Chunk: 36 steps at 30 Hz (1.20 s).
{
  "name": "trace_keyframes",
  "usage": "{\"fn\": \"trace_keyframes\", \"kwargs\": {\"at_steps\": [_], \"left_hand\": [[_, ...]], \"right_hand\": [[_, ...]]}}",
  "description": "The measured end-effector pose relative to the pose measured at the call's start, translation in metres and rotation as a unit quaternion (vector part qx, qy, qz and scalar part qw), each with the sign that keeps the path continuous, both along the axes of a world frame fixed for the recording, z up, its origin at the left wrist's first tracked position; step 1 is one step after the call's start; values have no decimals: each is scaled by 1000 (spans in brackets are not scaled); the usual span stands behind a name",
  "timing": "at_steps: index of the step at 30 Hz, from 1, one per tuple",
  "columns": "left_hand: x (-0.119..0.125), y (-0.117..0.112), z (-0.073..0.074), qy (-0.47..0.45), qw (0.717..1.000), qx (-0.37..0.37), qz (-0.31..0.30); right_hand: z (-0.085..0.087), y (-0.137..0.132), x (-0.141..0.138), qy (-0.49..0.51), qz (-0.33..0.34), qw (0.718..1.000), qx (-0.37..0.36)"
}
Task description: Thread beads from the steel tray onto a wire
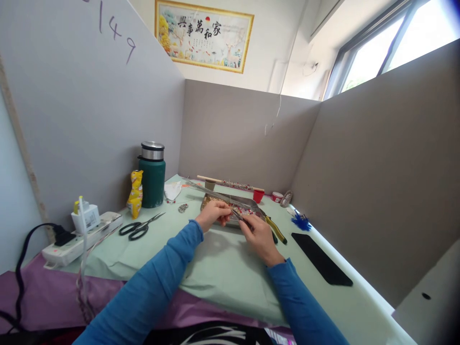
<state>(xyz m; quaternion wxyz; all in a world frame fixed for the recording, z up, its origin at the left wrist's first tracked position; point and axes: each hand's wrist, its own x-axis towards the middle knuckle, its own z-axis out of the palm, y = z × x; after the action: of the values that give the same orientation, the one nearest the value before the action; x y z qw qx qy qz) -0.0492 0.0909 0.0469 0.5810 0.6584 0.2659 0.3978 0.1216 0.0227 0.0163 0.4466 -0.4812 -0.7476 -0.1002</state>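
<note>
Thin wire [215,192] between left hand [214,213], right hand [259,236]

On the bench [230,268] there stood:
- one green flask [152,176] with a steel cap
- one pair of black-handled scissors [139,227]
- one white power strip [81,238] with one black plug [62,235] in it
- one yellow snack packet [135,192]
- one shallow metal tray [230,207] of beads
- one small red cup [258,195]
- one yellow-handled pair of pliers [275,229]
- one black mat [321,258]
- one blue tuft [300,222]

There were two hands, left [214,214] and right [259,235]. One framed picture [204,34] hung on the wall.
</note>
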Motion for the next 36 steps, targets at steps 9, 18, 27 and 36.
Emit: {"fn": "trace_keyframes", "kwargs": {"at_steps": [9,18,27,36], "left_hand": [[5,2,-6,32,994,80,64],[7,0,-5,30,993,86,77],[6,0,-6,13,994,82,70],[5,-1,-2,-5,998,39,59]], "right_hand": [[-2,-3,-3,-27,-42,999,14],[-3,-4,-4,-43,-57,997,27],[0,-3,-4,-91,-69,992,54],[-6,1,-6,-1,-36,999,11]]}}
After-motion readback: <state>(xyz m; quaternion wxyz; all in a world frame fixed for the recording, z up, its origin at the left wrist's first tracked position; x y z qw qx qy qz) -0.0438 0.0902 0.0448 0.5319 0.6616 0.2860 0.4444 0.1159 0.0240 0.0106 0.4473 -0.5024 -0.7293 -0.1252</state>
